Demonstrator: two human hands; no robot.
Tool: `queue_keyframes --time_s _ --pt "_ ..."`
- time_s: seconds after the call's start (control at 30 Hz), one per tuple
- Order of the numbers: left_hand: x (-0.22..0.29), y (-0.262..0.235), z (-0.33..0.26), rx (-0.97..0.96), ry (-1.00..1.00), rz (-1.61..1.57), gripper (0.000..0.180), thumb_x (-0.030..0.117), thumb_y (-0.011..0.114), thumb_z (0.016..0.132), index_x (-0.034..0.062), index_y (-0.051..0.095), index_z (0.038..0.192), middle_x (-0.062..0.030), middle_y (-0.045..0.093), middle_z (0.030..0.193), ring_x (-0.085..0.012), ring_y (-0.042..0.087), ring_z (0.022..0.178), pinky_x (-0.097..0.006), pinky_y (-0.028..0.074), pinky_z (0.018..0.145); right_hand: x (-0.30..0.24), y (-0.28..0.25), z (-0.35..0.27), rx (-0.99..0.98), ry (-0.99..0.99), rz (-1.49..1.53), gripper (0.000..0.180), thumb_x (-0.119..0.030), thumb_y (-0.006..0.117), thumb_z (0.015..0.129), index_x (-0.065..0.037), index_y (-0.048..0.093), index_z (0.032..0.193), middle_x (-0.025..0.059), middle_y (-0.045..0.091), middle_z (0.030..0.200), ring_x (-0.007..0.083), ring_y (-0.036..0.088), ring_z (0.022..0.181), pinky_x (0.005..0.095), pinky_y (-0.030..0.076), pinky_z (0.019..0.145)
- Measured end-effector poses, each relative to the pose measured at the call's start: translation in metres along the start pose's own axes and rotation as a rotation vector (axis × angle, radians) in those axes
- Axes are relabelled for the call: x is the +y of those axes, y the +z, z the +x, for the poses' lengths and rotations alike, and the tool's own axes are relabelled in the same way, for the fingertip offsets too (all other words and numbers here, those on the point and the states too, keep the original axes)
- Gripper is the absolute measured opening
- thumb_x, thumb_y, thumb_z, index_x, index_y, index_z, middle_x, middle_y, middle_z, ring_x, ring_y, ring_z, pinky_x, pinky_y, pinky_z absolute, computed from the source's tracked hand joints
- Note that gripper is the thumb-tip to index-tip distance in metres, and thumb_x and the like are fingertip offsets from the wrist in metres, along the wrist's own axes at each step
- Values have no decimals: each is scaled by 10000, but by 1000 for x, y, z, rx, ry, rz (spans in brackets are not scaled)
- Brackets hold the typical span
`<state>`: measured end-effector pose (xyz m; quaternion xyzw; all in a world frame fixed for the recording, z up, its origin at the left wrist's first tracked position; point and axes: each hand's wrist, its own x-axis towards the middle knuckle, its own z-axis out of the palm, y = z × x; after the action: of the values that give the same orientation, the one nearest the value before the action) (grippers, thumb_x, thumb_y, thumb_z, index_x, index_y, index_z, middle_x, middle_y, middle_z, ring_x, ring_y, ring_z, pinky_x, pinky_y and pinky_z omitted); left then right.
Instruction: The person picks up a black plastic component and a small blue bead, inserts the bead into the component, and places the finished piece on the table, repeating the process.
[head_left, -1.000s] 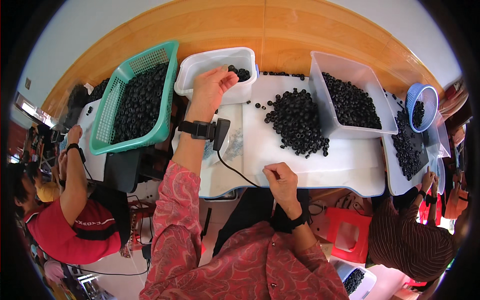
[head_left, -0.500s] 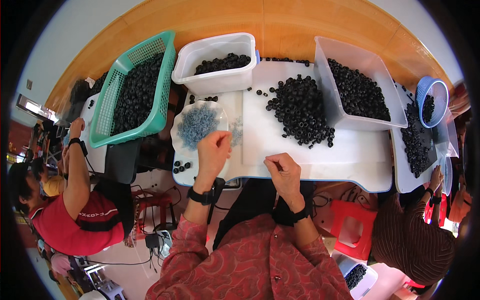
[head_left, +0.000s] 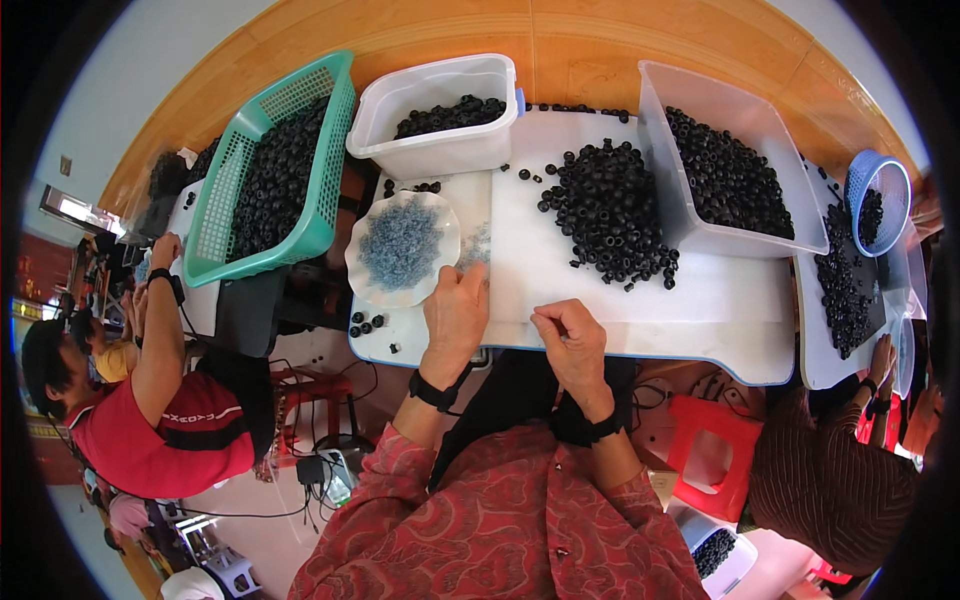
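My left hand [head_left: 457, 308] is over the table just right of a white scalloped plate [head_left: 362, 284]. Its fingers are curled together, and what they hold, if anything, is hidden. The plate bears a heap of small translucent blue-grey pieces [head_left: 400, 243], with more of them [head_left: 476, 246] scattered on the tabletop beyond my fingers. At the table's near edge my right hand [head_left: 573, 340] is closed, thumb against bent fingers. Anything in that grip is too small to make out. Beyond it a large pile of black ring-shaped parts [head_left: 610, 212] lies on the white board [head_left: 520, 290].
Black parts also fill a green basket [head_left: 318, 240], a white tub [head_left: 440, 155] and a clear bin [head_left: 735, 240] along the back. Several loose ones [head_left: 366, 322] lie left of my left hand. People work on both sides; a red stool [head_left: 712, 455] stands at the right.
My left hand has moved right, from over the plate's rim to the tabletop beside it. My right hand keeps nearly the same place and stays closed. The whole view has shifted slightly.
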<state>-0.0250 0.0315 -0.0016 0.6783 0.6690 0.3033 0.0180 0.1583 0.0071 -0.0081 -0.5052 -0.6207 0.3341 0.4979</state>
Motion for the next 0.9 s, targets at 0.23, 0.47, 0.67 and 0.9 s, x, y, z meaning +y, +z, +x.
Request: queue_keyframes --time_s 0.23,0.47,0.67,0.9 --pt "-6 4 -4 6 1 28 174 78 684 853 92 678 1026 -142 585 869 -357 647 698 -457 536 601 -2 0 1 6 -32 2 81 -22 736 844 -35 666 884 85 641 800 218 627 676 317 493 612" --pt "-9 -5 -9 49 -56 -168 200 8 677 835 67 665 1025 -154 599 910 -376 641 719 -455 518 622 0 0 1 10 -61 -13 82 -10 737 851 -23 667 892 77 640 818 187 621 678 293 493 617" --pt "-9 -3 -9 49 4 -138 228 25 698 831 85 680 1050 -135 589 894 -352 642 701 -431 523 607 0 -1 1 -8 -58 -24 81 -6 737 862 -10 675 914 73 641 840 156 621 692 269 496 633" --pt "-3 -3 -7 15 -1 -7 183 98 741 839 92 675 1010 -116 555 856 -344 637 687 -434 517 588 3 0 0 -6 -78 -45 78 -8 734 865 -10 678 920 77 641 844 161 622 692 271 498 631"
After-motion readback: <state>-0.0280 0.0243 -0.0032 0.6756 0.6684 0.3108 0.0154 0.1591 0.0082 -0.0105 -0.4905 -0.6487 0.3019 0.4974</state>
